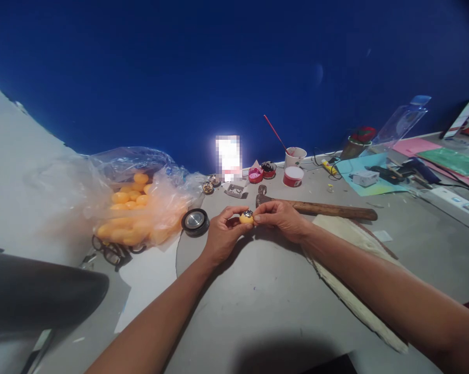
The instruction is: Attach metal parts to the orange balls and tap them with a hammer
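My left hand is closed, its thumb and fingers around a small yellow-orange ball. Shiny silver-and-dark material covers the ball's top. Against the ball's right side, the fingertips of my right hand are pinched together; whatever lies between them is too small to make out. Just left of my left hand sits a round black-rimmed metal disc. Behind my right hand lies a hammer with a wooden handle. A small grey tray with shiny bits is beyond the ball.
At left, a clear plastic bag holds several orange balls, with glasses below. Cups and red tubs stand by the wall. A cream cloth lies under my right forearm; a power strip is far right.
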### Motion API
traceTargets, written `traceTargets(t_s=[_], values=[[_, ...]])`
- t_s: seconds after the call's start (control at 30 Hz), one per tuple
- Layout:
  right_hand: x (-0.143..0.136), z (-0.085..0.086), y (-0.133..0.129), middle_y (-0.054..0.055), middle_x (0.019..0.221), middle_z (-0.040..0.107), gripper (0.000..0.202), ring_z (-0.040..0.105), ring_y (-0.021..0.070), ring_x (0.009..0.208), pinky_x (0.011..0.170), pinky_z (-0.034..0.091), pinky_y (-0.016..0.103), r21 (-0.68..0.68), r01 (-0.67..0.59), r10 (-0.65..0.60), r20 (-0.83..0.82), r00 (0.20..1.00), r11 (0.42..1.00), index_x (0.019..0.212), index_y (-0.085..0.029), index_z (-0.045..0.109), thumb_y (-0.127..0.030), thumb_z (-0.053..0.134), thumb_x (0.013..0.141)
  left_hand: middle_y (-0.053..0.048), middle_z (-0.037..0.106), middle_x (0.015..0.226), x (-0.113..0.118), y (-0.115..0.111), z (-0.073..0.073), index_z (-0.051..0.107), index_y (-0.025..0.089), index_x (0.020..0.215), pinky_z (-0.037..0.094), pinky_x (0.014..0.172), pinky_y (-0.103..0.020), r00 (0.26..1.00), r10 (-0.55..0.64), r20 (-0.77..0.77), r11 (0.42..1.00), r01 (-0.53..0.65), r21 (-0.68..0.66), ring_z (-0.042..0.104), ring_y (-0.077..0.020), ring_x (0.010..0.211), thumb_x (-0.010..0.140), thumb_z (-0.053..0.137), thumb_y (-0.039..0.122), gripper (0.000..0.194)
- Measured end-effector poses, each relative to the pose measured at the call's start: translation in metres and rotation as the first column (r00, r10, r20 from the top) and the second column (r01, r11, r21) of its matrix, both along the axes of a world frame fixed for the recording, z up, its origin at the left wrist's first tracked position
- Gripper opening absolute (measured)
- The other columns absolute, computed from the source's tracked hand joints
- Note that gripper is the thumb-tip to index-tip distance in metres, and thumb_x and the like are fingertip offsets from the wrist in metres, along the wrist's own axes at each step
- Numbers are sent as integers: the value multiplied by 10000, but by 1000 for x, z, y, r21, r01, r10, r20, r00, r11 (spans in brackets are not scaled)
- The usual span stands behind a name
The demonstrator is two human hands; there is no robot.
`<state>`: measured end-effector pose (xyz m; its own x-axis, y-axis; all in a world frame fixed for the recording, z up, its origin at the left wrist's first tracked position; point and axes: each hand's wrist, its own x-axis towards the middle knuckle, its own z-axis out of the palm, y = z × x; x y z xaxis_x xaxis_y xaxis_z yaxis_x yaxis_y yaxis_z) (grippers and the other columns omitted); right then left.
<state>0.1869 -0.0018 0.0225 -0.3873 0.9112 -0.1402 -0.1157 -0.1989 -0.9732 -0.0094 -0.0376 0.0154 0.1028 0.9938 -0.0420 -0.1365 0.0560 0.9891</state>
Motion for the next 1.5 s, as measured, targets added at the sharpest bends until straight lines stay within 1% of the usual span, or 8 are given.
traceTargets(t_s=[0.23, 0.5, 0.67, 0.8, 0.97, 1.13, 1.3, 1.5], values=[[0, 0, 1, 16, 642, 680, 341, 443, 94, 555, 545, 316, 277, -14, -7, 7, -9, 1000, 1000, 735, -171, 797, -423, 968, 580, -64, 800, 939, 0, 0, -1, 812, 198, 1146, 637, 746, -334, 1000, 2, 7, 1000, -2, -16, 760, -204, 808, 672, 977, 346, 523], [0, 1, -1, 13, 652, 688, 360, 467, 104, 574, 563, 358, 281, 10, -14, 15, -10, 1000, 1000, 746, -177, 797, -456, 971, 603, -61, 803, 952, 0, 1, 0, 805, 193, 1132, 629, 757, -317, 1000, 1, -9, 1000, -1, 3, 759, -193, 809, 677, 973, 341, 507], [0, 1, -1, 17, 651, 690, 351, 459, 104, 568, 545, 356, 277, 13, -5, 5, 3, 1000, 1000, 743, -177, 798, -447, 968, 597, -61, 789, 959, 1, 0, 0, 812, 199, 1142, 637, 750, -329, 1000, 9, -27, 1000, -9, 14, 755, -200, 815, 694, 963, 333, 491], [0, 1, -1, 28, 666, 706, 288, 462, 104, 564, 531, 351, 271, 24, 6, -6, 23, 1000, 1000, 735, -183, 803, -405, 939, 613, -56, 772, 957, 1, -1, 0, 832, 207, 1119, 634, 716, -319, 999, 29, -21, 999, -28, 45, 737, -195, 802, 694, 961, 311, 456], [-2, 4, -4, 5, 636, 694, 257, 474, 100, 539, 505, 350, 256, 70, 37, -42, 64, 997, 997, 737, -191, 790, -382, 917, 623, -51, 750, 1023, 2, 0, 1, 859, 213, 1048, 621, 703, -284, 997, 56, -48, 992, -50, 115, 706, -162, 794, 665, 968, 274, 403], [-2, 7, -5, -13, 635, 681, 273, 513, 103, 526, 512, 402, 258, 93, 28, -35, 77, 996, 995, 743, -195, 765, -392, 915, 630, -64, 752, 1042, 1, -1, 0, 855, 208, 1089, 632, 716, -296, 998, 43, -37, 995, -40, 88, 718, -183, 833, 674, 967, 291, 438], [-1, 5, -3, -6, 648, 685, 272, 539, 109, 534, 524, 441, 262, 75, -6, 0, 81, 997, 997, 734, -192, 732, -378, 906, 638, -55, 737, 1037, 1, -2, -1, 861, 204, 1087, 641, 732, -302, 998, 42, -49, 995, -37, 90, 728, -180, 829, 669, 961, 268, 435], [-1, 5, -2, -18, 598, 675, 220, 544, 103, 502, 491, 407, 238, 53, -3, -3, 105, 994, 999, 711, -198, 710, -319, 871, 624, -66, 769, 989, 3, -3, -3, 848, 185, 1104, 653, 718, -332, 999, 30, -29, 999, -29, 38, 744, -199, 805, 655, 978, 299, 482]])
